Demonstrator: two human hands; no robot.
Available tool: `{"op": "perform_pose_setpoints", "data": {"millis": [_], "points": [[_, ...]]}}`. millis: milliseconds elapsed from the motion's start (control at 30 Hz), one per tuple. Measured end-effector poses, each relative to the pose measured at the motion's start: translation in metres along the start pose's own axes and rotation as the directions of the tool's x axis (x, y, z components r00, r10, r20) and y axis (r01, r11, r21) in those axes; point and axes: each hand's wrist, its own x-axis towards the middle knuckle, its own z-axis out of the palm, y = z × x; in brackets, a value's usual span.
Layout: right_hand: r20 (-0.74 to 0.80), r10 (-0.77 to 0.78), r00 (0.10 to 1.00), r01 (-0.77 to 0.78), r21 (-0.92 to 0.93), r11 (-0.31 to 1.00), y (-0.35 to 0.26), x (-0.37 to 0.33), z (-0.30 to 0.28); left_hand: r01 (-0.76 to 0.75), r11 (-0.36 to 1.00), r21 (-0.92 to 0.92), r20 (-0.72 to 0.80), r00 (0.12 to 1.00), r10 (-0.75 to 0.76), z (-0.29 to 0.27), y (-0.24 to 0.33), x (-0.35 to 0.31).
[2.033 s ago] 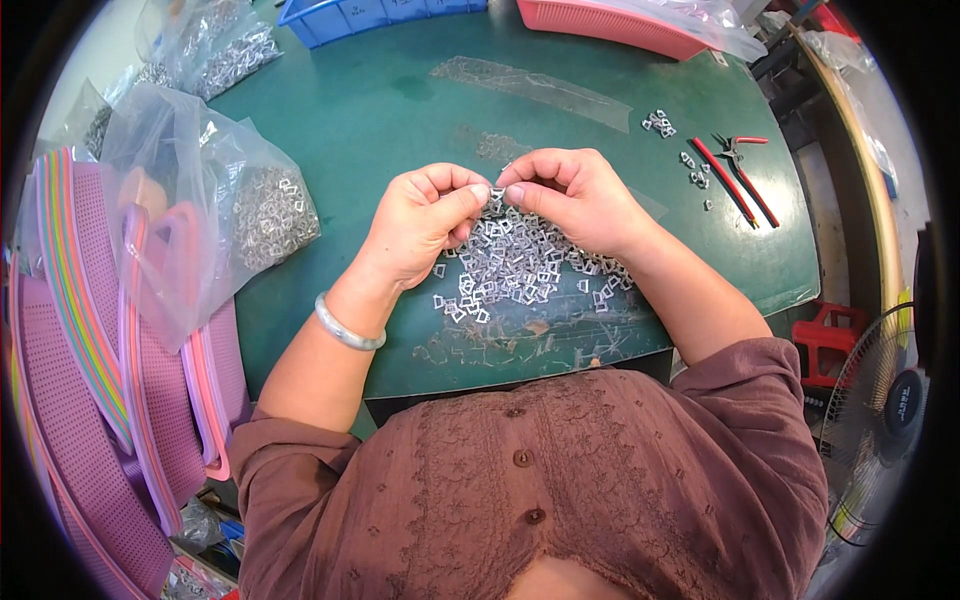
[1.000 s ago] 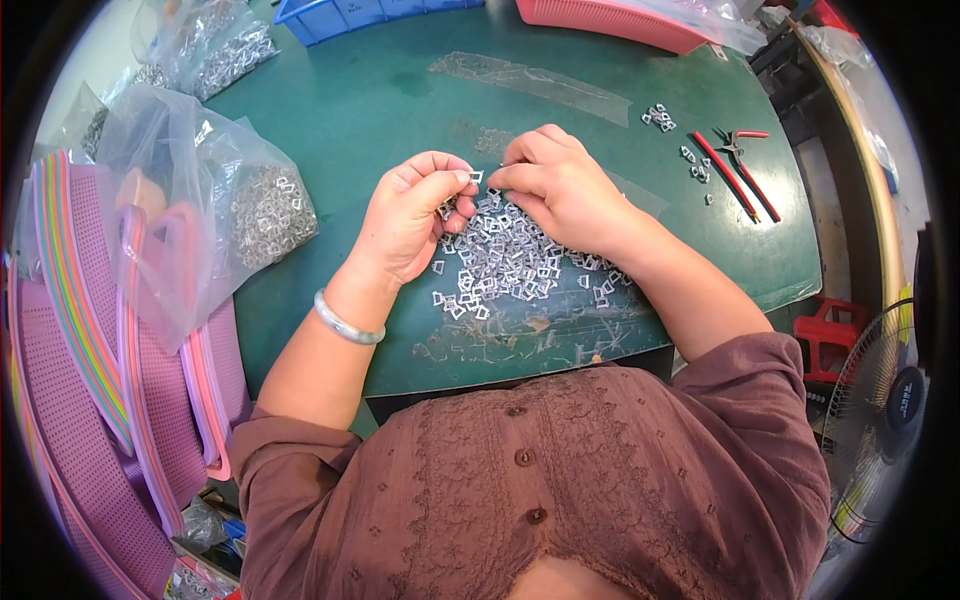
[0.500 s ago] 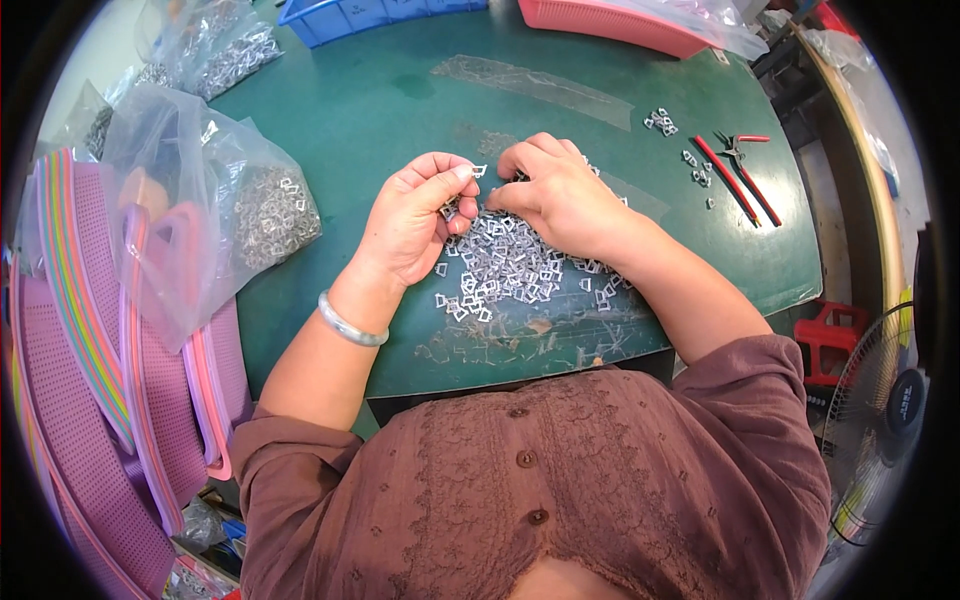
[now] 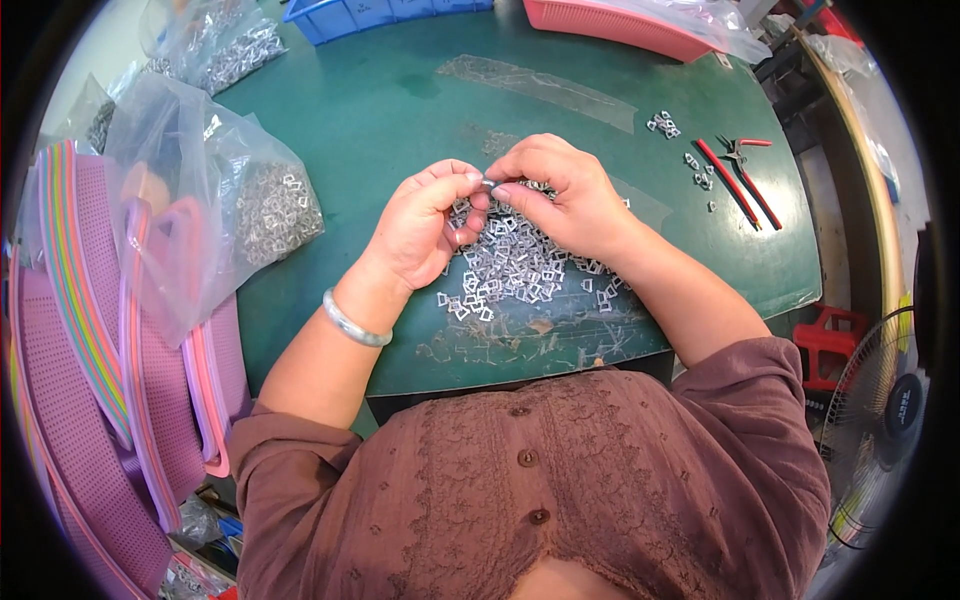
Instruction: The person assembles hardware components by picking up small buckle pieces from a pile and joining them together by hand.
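Pinching small metal buckle [image 4: 487, 183] between left hand [image 4: 425, 225] and right hand [image 4: 565, 195] fingertips, above buckle pile [image 4: 520, 265] on green table [image 4: 400, 110]. Likely light, stiff, slippery; best gripped by edges.

The small metal piece pinched between the left hand [image 4: 425, 225] and right hand [image 4: 560, 195] is too small for its shape to be told. Part of the buckle pile [image 4: 515, 265] is hidden under both hands. The blue bin [image 4: 370, 12] and pink basket [image 4: 640, 25] are cut off by the top edge. The bag contents [image 4: 270, 205] are blurred by plastic.
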Motion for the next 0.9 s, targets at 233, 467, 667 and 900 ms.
{"op": "perform_pose_setpoints", "data": {"millis": [233, 467, 667, 900], "points": [[0.090, 0.312, 0.946, -0.325, 0.229, 0.918, -0.009, -0.001, -0.002, 0.021, 0.994, 0.104, -0.042, 0.999, -0.017, 0.007, 0.000, -0.004], [0.217, 0.520, 0.826, -0.555, 0.469, 0.687, -0.006, -0.004, -0.002, -0.129, 0.960, 0.249, -0.047, 0.988, 0.145, 0.011, -0.006, -0.006], [0.230, 0.526, 0.819, -0.541, 0.616, 0.572, -0.005, -0.005, -0.005, -0.133, 0.958, 0.254, -0.056, 0.987, 0.152, 0.012, -0.006, -0.006], [0.246, 0.522, 0.817, -0.548, 0.611, 0.571, -0.006, -0.005, -0.007, -0.110, 0.972, 0.207, -0.073, 0.989, 0.127, 0.010, -0.006, -0.005]]}}
